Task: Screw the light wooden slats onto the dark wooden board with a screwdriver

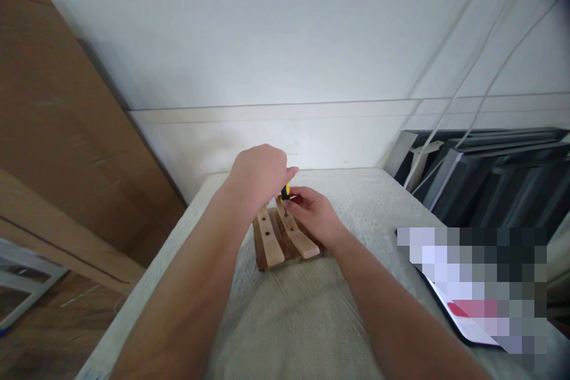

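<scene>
My left hand (262, 171) is closed over the top of a screwdriver (285, 192) with a yellow and black handle, which stands roughly upright. The fingers and thumb of my right hand (315, 215) pinch around its lower part, just above the wood. Below the hands lies a dark brown wooden board (291, 248) bearing two pale, curved wooden pieces. Dark holes show in the left piece (272, 248). On the right piece (303, 244), the screwdriver's tip comes down near a hole or screw. My hands hide the far end of the board.
A pale textured cloth (303, 320) covers the table, which meets a white wall (276, 41). On the right lies a device with a lit, pixelated screen (472, 285). Dark flat panels (503, 184) and white cables stand behind it. A large brown board (66, 101) leans at left.
</scene>
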A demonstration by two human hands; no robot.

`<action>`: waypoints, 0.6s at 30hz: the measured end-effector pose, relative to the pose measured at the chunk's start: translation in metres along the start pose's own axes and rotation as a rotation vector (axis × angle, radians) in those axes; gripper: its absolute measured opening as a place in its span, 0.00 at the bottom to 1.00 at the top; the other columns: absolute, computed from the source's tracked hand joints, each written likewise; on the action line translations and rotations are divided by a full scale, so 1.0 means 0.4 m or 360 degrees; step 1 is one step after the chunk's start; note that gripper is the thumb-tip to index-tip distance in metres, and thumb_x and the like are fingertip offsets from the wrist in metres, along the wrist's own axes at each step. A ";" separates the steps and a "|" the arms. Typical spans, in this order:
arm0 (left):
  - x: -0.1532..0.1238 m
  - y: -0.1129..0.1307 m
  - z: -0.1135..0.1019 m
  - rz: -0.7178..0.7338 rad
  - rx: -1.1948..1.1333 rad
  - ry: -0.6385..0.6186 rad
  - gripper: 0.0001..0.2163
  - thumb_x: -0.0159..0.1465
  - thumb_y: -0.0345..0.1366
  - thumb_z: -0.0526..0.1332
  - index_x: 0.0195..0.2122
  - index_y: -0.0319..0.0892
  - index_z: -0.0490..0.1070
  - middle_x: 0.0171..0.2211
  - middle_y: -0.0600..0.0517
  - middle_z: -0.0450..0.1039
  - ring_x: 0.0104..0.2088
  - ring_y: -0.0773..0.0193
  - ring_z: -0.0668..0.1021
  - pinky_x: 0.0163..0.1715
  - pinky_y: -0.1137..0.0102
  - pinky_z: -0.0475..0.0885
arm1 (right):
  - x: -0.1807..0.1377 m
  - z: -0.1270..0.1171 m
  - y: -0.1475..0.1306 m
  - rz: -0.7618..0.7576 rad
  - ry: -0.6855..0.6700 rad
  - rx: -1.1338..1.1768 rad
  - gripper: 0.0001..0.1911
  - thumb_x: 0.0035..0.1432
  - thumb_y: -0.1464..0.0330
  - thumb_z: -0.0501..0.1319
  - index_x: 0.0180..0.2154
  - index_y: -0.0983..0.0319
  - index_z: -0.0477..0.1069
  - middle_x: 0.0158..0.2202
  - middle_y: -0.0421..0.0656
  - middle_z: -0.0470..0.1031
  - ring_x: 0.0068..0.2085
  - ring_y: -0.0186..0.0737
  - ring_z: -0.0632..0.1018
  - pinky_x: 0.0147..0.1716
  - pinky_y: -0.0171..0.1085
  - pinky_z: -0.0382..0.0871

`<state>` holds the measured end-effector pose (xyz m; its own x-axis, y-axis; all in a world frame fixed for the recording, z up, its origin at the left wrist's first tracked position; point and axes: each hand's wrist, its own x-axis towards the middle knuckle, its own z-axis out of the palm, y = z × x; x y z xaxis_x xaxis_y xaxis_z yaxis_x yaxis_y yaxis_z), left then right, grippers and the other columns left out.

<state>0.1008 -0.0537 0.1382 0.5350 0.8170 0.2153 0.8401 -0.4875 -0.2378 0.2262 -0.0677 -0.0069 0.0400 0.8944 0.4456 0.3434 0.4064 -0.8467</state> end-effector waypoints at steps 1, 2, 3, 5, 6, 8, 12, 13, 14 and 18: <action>0.002 0.000 0.002 -0.0037 0.0002 0.0004 0.22 0.65 0.47 0.49 0.40 0.37 0.78 0.32 0.39 0.76 0.36 0.49 0.78 0.31 0.65 0.67 | 0.000 0.004 -0.001 0.0016 0.0002 -0.0003 0.10 0.55 0.67 0.61 0.41 0.57 0.75 0.35 0.41 0.79 0.34 0.38 0.77 0.38 0.40 0.71; 0.003 0.000 0.004 -0.0064 0.0001 0.0007 0.23 0.65 0.49 0.49 0.40 0.37 0.77 0.32 0.39 0.76 0.36 0.48 0.78 0.31 0.64 0.68 | 0.001 0.008 -0.002 0.0028 0.0003 -0.0005 0.10 0.54 0.66 0.62 0.41 0.57 0.74 0.34 0.41 0.78 0.34 0.37 0.77 0.37 0.39 0.71; 0.002 0.001 0.004 -0.0085 -0.0003 0.0008 0.24 0.65 0.50 0.49 0.40 0.37 0.77 0.32 0.39 0.76 0.36 0.48 0.78 0.32 0.64 0.68 | 0.001 0.012 -0.003 0.0031 0.0012 -0.0005 0.10 0.54 0.66 0.63 0.40 0.57 0.74 0.34 0.41 0.78 0.33 0.37 0.77 0.36 0.39 0.72; -0.004 0.001 0.002 -0.0114 -0.0035 0.0022 0.25 0.64 0.52 0.49 0.40 0.37 0.77 0.34 0.39 0.76 0.37 0.48 0.78 0.33 0.64 0.69 | 0.003 0.015 -0.005 0.0003 0.0061 0.0005 0.10 0.53 0.67 0.63 0.39 0.58 0.73 0.36 0.42 0.76 0.32 0.36 0.77 0.35 0.38 0.72; -0.008 0.001 -0.001 -0.0107 -0.0071 0.0043 0.25 0.64 0.52 0.50 0.40 0.37 0.76 0.34 0.39 0.76 0.37 0.50 0.78 0.33 0.64 0.69 | 0.003 0.014 -0.007 -0.0023 0.0090 0.0011 0.10 0.52 0.67 0.63 0.39 0.58 0.73 0.38 0.42 0.75 0.32 0.35 0.77 0.35 0.38 0.72; -0.019 -0.003 -0.007 -0.0021 -0.0170 0.0082 0.22 0.64 0.50 0.51 0.42 0.37 0.75 0.35 0.42 0.77 0.36 0.54 0.78 0.33 0.67 0.68 | 0.003 0.011 -0.008 -0.0071 0.0097 0.0026 0.10 0.53 0.67 0.62 0.39 0.59 0.73 0.40 0.43 0.74 0.33 0.35 0.77 0.36 0.38 0.72; -0.030 -0.021 -0.010 0.0220 -0.0276 0.0060 0.12 0.61 0.38 0.55 0.38 0.40 0.76 0.34 0.47 0.77 0.34 0.61 0.77 0.31 0.71 0.66 | 0.001 0.003 -0.004 -0.0043 -0.0007 0.0070 0.14 0.56 0.69 0.58 0.46 0.58 0.72 0.42 0.44 0.76 0.36 0.37 0.78 0.39 0.40 0.72; -0.030 -0.026 -0.008 0.0237 -0.0282 0.0061 0.11 0.60 0.36 0.55 0.37 0.41 0.76 0.34 0.48 0.77 0.34 0.62 0.76 0.32 0.71 0.66 | 0.001 0.002 -0.002 -0.0033 -0.0016 0.0083 0.16 0.56 0.69 0.58 0.48 0.58 0.71 0.43 0.44 0.76 0.38 0.37 0.78 0.41 0.40 0.72; -0.029 -0.030 -0.007 0.0239 -0.0288 0.0071 0.10 0.60 0.35 0.55 0.36 0.41 0.76 0.34 0.49 0.77 0.34 0.62 0.76 0.32 0.71 0.66 | 0.001 0.002 0.000 -0.0032 -0.0012 0.0084 0.18 0.56 0.70 0.57 0.49 0.58 0.70 0.42 0.44 0.77 0.39 0.38 0.78 0.42 0.41 0.72; -0.026 -0.036 -0.003 0.0178 -0.0329 0.0083 0.11 0.61 0.38 0.55 0.38 0.42 0.75 0.36 0.49 0.78 0.34 0.62 0.76 0.31 0.71 0.65 | -0.001 0.005 -0.006 -0.0120 0.0074 -0.0034 0.14 0.56 0.67 0.58 0.45 0.59 0.72 0.41 0.45 0.76 0.37 0.37 0.76 0.41 0.40 0.71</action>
<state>0.0833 -0.0556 0.1407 0.6253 0.7399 0.2481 0.7728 -0.6312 -0.0652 0.2235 -0.0689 -0.0055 0.0568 0.8516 0.5211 0.3671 0.4676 -0.8041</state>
